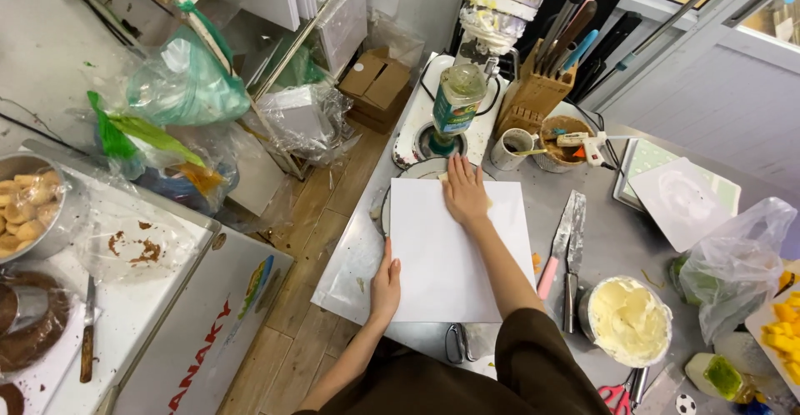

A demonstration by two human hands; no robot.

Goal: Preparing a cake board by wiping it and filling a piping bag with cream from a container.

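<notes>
Two hands are laid on a white square board (pixel 450 252), likely steadying it over a turntable. Left hand (pixel 385 286) is pressed flat w/ fingers together at the 9 o'clock edge; right hand (pixel 463 190) is spread flat near 12 o'clock. Spatulas (pixel 568 244) are parked at 3 o'clock, beside a cream bowl (pixel 629 322).

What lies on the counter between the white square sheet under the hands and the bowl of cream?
In the head view, two spatulas lie between the white sheet and the cream bowl: a pink-handled spatula and a steel-handled spatula, side by side.
</notes>
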